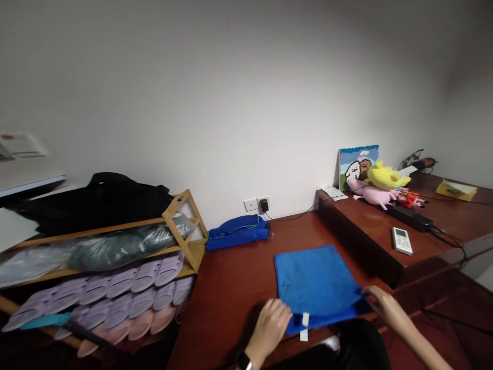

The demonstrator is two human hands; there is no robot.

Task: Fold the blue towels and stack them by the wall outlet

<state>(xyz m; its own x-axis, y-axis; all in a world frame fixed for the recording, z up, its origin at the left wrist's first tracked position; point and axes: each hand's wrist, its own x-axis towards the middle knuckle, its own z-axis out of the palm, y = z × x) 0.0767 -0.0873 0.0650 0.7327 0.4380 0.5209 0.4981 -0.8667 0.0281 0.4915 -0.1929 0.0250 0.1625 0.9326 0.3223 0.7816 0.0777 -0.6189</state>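
Observation:
A blue cloth (316, 280), folded into a rough square, lies on the reddish-brown table near its front edge. My left hand (270, 322) closes on its near left corner, a dark watch on that wrist. At the near right corner, my right hand (380, 302) pinches the cloth's edge between thumb and fingers. The front edges of the layers are parted, showing a darker blue underside. Two white tags (305, 319) hang from the near edge, close to my left hand.
A folded blue fabric bundle (238, 232) rests against the wall by a plugged socket (257, 204). On the raised surface at right are plush toys (379, 186), a white remote (401, 240) and a black adapter (413, 218). A wooden rack (196, 252) with several slippers stands left.

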